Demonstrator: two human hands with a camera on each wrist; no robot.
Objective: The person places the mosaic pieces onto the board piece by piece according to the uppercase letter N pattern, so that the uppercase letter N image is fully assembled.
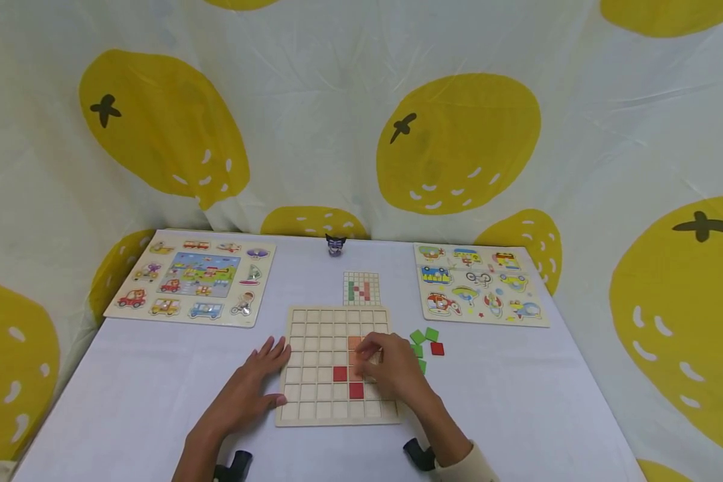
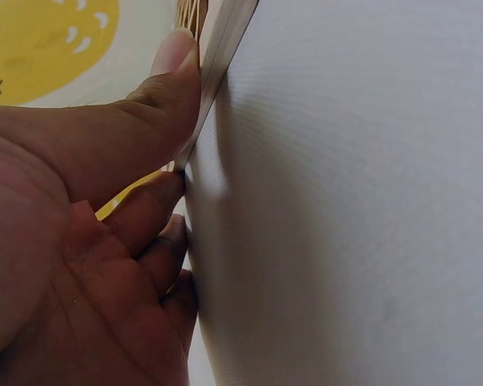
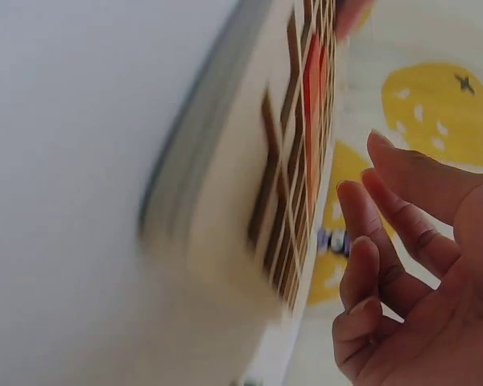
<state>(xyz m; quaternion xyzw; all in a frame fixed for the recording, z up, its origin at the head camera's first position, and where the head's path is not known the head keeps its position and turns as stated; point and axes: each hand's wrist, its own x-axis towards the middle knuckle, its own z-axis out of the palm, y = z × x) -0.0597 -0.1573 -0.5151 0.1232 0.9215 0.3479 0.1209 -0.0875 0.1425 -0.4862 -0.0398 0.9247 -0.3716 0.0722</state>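
Observation:
A wooden grid board (image 1: pixel 313 423) lies in front of me. Fingertips and thumb of my left hand (image 1: pixel 250 385) touch its left edge; the left wrist view shows them against the board's side. Over the right half of the grid hovers my right hand (image 1: pixel 397 368), fingers bent. Its thumb and fingertips are apart with nothing between them in the right wrist view. Two red tiles (image 1: pixel 340 374) sit diagonally in the grid. A column of orange tiles (image 1: pixel 354 342) is partly hidden behind the right fingers.
Several loose green tiles (image 1: pixel 432 334) and a red tile (image 1: pixel 437 349) lie right of the board. Behind it is a small pattern card (image 1: pixel 361 289), then a small dark figurine (image 1: pixel 335 246). Picture puzzle boards stand at back left (image 1: pixel 181 314) and back right (image 1: pixel 488 321).

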